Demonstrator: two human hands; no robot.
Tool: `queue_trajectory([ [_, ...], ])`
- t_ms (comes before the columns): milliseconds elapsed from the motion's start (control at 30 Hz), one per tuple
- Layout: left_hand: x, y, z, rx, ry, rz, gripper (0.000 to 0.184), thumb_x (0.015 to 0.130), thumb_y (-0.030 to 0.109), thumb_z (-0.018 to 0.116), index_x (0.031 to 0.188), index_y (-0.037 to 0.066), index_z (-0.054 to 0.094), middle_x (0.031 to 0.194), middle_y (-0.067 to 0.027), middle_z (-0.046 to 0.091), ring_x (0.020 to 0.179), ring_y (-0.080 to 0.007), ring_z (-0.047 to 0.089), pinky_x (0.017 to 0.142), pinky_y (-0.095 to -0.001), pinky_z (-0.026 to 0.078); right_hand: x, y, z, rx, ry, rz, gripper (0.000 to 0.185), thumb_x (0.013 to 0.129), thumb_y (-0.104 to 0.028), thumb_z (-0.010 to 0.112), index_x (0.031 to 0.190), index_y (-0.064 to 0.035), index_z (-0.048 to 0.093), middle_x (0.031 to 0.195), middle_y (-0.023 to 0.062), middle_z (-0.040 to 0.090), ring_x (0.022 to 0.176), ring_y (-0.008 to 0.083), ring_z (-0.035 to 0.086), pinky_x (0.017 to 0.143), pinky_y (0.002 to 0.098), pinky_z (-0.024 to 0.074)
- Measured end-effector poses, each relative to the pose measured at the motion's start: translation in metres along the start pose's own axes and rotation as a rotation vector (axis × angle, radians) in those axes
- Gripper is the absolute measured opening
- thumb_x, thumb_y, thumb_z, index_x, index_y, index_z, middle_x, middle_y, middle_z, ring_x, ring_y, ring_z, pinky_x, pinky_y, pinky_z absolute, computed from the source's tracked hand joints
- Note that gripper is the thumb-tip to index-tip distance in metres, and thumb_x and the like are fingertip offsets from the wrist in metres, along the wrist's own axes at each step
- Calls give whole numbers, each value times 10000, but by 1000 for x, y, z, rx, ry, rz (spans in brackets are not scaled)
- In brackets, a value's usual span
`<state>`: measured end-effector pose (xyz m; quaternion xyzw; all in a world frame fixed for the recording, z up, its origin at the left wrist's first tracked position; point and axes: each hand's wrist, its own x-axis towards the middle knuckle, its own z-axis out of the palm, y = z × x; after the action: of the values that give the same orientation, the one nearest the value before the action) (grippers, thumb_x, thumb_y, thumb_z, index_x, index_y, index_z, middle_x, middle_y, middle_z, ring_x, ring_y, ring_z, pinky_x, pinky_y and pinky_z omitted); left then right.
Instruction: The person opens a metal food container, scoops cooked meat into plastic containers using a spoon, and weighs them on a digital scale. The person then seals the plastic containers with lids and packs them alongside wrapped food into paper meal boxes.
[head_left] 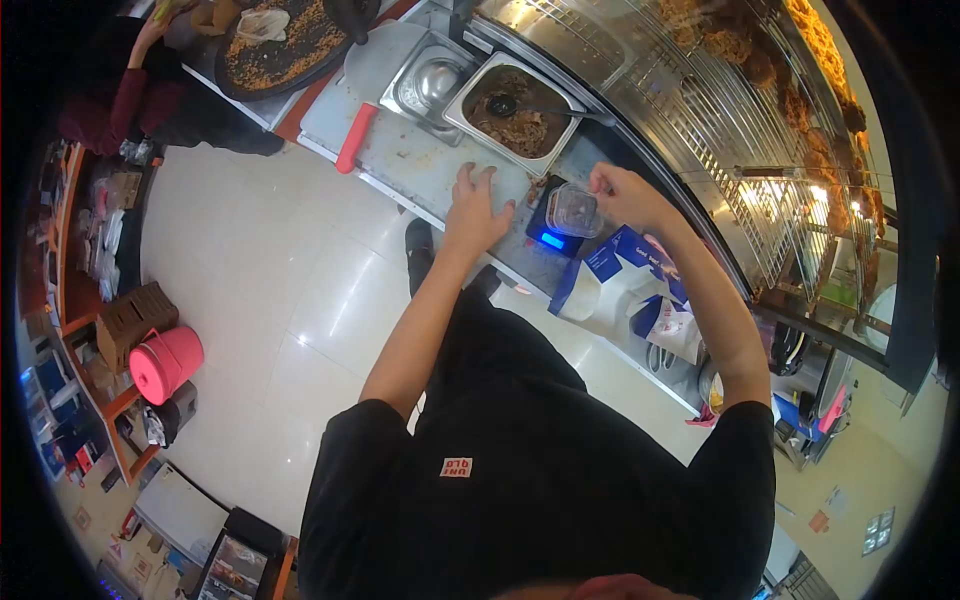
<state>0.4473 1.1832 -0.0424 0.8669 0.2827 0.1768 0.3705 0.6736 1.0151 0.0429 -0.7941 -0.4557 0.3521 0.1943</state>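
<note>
My left hand (pixel 478 215) hovers over or rests on the front part of the pale cutting board (pixel 400 165), fingers apart, holding nothing. On the counter to its right stands a digital scale (pixel 553 240) with a lit blue display. A clear plastic container (pixel 574 212) sits on the scale. At the container's right edge is my right hand (pixel 625 197), its fingers curled together; what is between them, if anything, is hidden. Behind both hands lies a steel pan (pixel 515 115) of shredded brown food, with a utensil in it.
A cleaver with a red handle (pixel 357 138) lies on the board, beside an empty-looking steel pan (pixel 430 85). Blue-and-white packaging (pixel 625 255) is right of the scale. A heated glass display (pixel 700 110) borders the back. Another person's hand (pixel 150 30) is at far left, near a dark tray (pixel 290 50).
</note>
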Motion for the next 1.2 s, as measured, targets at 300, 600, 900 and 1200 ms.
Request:
queue_trajectory([
  [300, -18, 43, 41, -406, -192, -214, 434, 859, 224, 714, 1217, 43, 549, 884, -119, 612, 738, -284, 623, 706, -373, 514, 18, 21, 29, -174, 52, -43, 102, 788, -1, 562, 876, -50, 542, 800, 180, 628, 773, 400, 627, 656, 458, 476],
  [600, -3, 39, 65, -447, -223, -251, 353, 855, 212, 725, 1086, -10, 577, 756, -145, 675, 702, -302, 674, 666, -387, 529, 15, 32, 34, 1, 78, 42, 191, 802, -17, 604, 986, -38, 554, 880, 162, 648, 784, 339, 653, 685, 413, 513],
  [900, -4, 28, 79, -598, -192, -331, 255, 911, 130, 623, 1096, -37, 570, 867, -144, 667, 665, -212, 673, 616, -334, 531, 18, 4, 21, 411, -276, 270, 427, 920, -103, 660, 1337, -111, 570, 1185, 115, 624, 852, 166, 626, 701, 303, 549],
  [1200, -1, 52, 57, -1076, -238, -585, 252, 996, 133, 538, 1223, 39, 485, 1062, -114, 610, 746, -159, 655, 633, -303, 584, 16, -10, 7, 569, -252, 240, 489, 926, -109, 661, 1393, -83, 520, 1163, 82, 644, 980, 158, 603, 797, 312, 530],
])
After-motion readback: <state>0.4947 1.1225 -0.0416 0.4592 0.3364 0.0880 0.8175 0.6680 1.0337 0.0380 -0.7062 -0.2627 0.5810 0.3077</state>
